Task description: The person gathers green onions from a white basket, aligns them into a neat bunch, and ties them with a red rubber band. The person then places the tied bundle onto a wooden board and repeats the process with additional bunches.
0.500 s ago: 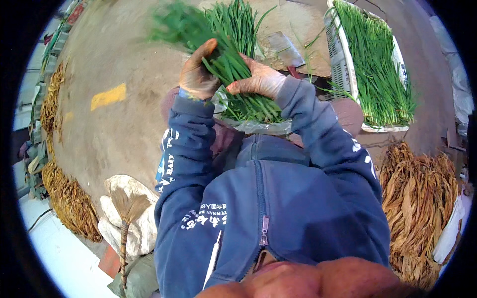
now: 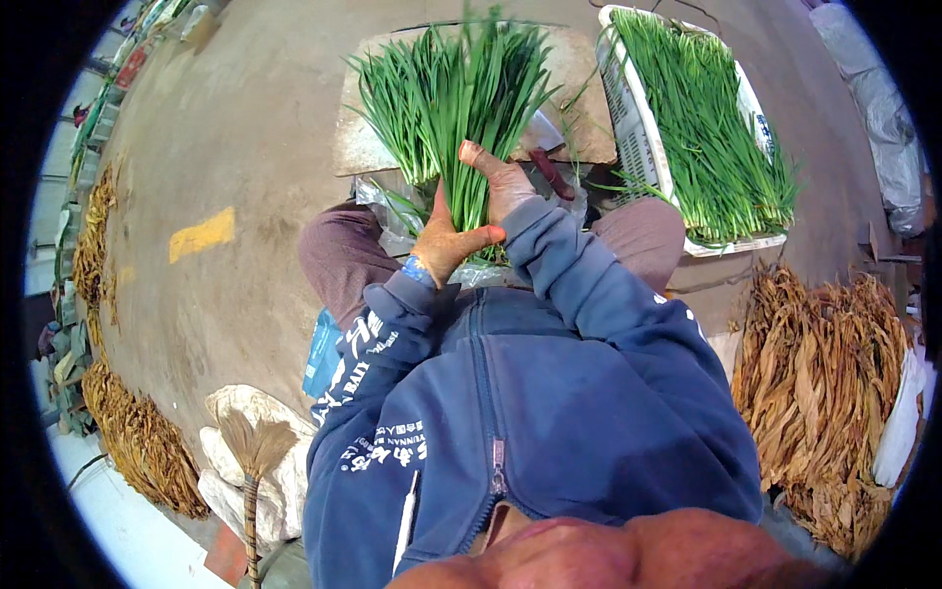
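Observation:
A bunch of garlic chives is gripped between both my hands, its leaves pointing away and its stalk ends toward my lap. My left hand is closed around the lower stalks. Just above it, my right hand wraps the right side of the bunch, thumb across the front. Another pile of garlic chives lies beside and behind it on a worn board. On the board's right part is a knife, its blade partly covered by leaves and its dark red handle toward me.
A white plastic crate packed with garlic chives stands to the right. Clear plastic sheeting lies between my knees. Bundles of dried brown leaves hang or lie at both sides. A straw broom rests by a white sack at lower left.
The bunch has swung from leaning up-left to pointing straight away, over the board. Both hands have come lower and closer together around its stalks.

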The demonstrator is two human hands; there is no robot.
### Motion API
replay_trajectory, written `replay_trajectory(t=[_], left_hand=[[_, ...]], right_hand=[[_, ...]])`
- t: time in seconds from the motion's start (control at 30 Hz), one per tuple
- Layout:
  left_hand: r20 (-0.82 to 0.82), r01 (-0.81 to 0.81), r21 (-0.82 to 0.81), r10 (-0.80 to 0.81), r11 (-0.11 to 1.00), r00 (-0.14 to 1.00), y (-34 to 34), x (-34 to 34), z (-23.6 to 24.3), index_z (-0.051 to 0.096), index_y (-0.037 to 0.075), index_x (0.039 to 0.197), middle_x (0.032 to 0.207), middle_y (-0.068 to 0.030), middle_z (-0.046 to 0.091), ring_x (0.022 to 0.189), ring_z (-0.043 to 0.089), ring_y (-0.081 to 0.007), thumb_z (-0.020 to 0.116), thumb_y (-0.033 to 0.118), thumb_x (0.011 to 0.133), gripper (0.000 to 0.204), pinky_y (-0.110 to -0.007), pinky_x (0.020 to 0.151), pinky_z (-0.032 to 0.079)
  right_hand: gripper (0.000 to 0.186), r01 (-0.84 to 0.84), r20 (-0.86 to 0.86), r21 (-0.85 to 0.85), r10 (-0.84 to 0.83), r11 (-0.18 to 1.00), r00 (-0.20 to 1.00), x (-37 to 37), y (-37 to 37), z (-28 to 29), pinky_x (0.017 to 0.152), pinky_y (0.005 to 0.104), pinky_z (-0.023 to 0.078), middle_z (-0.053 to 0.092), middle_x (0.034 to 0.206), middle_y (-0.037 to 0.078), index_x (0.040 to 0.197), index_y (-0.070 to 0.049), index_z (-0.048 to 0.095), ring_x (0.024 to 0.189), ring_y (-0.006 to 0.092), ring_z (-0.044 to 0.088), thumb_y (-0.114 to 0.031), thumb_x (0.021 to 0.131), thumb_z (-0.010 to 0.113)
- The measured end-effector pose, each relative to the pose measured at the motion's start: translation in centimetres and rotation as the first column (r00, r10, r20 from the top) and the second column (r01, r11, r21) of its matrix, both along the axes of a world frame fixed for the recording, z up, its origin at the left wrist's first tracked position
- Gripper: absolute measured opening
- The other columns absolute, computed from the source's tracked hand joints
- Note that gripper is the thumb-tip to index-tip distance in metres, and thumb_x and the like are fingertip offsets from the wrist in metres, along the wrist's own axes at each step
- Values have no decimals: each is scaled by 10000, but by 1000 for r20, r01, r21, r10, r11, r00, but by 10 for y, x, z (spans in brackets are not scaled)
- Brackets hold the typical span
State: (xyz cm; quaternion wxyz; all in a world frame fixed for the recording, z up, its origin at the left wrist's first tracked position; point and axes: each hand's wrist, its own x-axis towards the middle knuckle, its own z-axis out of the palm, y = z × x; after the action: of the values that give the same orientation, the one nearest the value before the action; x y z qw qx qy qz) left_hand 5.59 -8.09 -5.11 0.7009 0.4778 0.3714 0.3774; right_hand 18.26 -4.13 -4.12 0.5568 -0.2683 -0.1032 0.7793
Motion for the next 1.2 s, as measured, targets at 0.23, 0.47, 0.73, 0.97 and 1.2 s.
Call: replay_trajectory(t=[0.23, 0.47, 0.73, 0.97, 1.2], left_hand=[[65, 31, -187, -19, 982, 998, 5, -2, -6, 546, 14, 1089, 819, -45, 606, 629, 541, -124, 714, 95, 753, 384, -243, 564, 428], [357, 158, -408, -2, 899, 934, 1, -13, 17, 605, -32, 996, 747, -51, 591, 544, 501, -110, 603, 145, 813, 255, -222, 509, 389], [180, 229, -320, -178, 920, 967, -2, 3, 10, 588, -9, 1074, 837, -57, 636, 598, 530, -113, 647, 160, 784, 340, -231, 526, 409], [468, 318, -341, -134, 885, 874, 5, -22, -10, 495, 84, 1275, 1219, -80, 556, 1126, 514, -223, 584, 585, 802, 695, -429, 953, 403], [775, 488, -60, -268, 871, 573, 69, -62, -34, 502, 41, 1220, 981, -26, 547, 800, 533, -152, 443, 725, 801, 804, -284, 733, 447]], right_hand=[[404, 5, 236, 92, -27, 996, 971, 10, 0, 6, 823, 352, 490, 627, 1036, 28, 1160, -79, 572, 915, 169, 605, -248, 817, 702], [600, -311, 82, 104, 303, 945, 949, 55, -9, -13, 831, 373, 511, 594, 1185, 37, 1293, -151, 466, 1055, 203, 589, -460, 814, 653], [790, -226, 25, 218, 226, 949, 974, 45, 12, -12, 891, 502, 503, 497, 1297, 167, 1339, -18, 400, 1130, 340, 536, -449, 754, 711], [517, -391, 47, 132, 389, 911, 920, 52, 35, -13, 902, 389, 498, 570, 1210, 99, 1320, -32, 448, 1043, 227, 591, -329, 908, 544], [544, -682, 27, 36, 682, 730, 731, 10, 25, 7, 901, 369, 480, 549, 1249, 134, 1324, -29, 446, 1019, 232, 603, -391, 920, 491]])
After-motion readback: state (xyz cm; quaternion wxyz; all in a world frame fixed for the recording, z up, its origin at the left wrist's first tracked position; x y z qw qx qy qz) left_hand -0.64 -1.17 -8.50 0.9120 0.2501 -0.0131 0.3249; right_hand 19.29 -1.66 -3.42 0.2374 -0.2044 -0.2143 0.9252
